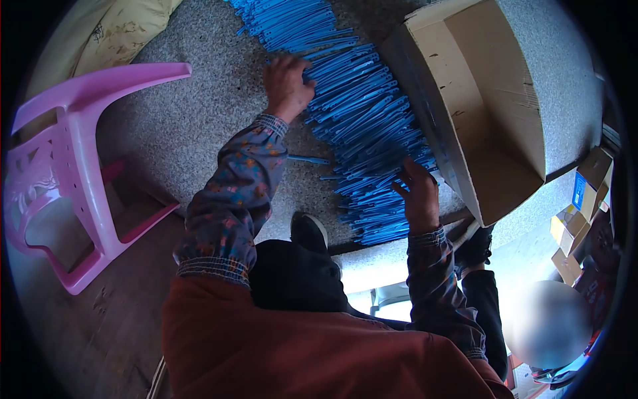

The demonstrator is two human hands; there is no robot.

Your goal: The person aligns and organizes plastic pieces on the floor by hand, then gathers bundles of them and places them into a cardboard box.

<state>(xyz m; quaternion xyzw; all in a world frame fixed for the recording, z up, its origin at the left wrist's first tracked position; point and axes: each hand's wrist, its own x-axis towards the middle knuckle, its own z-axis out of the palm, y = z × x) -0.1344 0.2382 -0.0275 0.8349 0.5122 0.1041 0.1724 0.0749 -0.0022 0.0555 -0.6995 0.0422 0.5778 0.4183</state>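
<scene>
A long, dense row of thin blue strips lies on the speckled grey surface, running from the top centre down toward my lap. My left hand rests at the row's left edge, fingers bent over the strip ends; whether it grips any is hidden. At the row's lower right edge, my right hand is held with its fingers apart and nothing visible between them. One loose blue strip lies apart, left of the row.
An open cardboard box stands right of the row. On the left is a pink plastic chair, with a tan sack above it. Small cartons and a person are at the right.
</scene>
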